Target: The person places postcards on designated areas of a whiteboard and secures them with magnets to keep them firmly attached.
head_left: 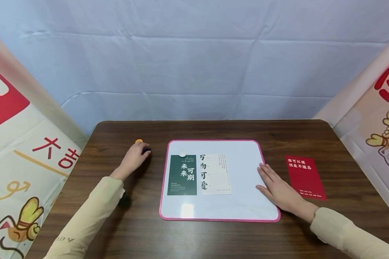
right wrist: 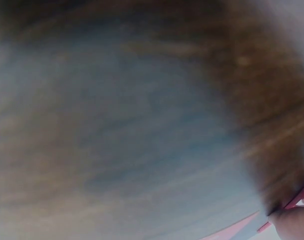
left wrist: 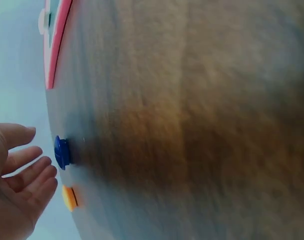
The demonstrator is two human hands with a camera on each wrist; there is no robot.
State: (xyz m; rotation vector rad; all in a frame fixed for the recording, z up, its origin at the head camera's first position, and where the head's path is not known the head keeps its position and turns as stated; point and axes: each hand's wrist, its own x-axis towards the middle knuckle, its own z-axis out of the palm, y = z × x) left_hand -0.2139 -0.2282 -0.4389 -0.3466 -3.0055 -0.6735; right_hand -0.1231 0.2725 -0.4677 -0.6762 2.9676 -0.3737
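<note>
My left hand (head_left: 133, 157) reaches over a round blue magnet (left wrist: 62, 152) on the table, left of the whiteboard (head_left: 243, 205). In the left wrist view, thumb and fingers are spread with a gap to that magnet. Just beyond it sits an orange magnet (head_left: 138, 141). The pink-rimmed board lies flat, bearing a green card (head_left: 182, 176) and a white card (head_left: 216, 176) side by side. A white magnet (head_left: 182, 153) sits at the green card's top edge. Across the board's right edge rests my right hand (head_left: 280, 190), fingers extended.
A red card (head_left: 306, 178) with white writing lies on the dark wooden table (head_left: 214, 237), right of the board. Behind the table hangs a pale cloth (head_left: 194, 64). Printed cloths with cartoon cats flank both sides.
</note>
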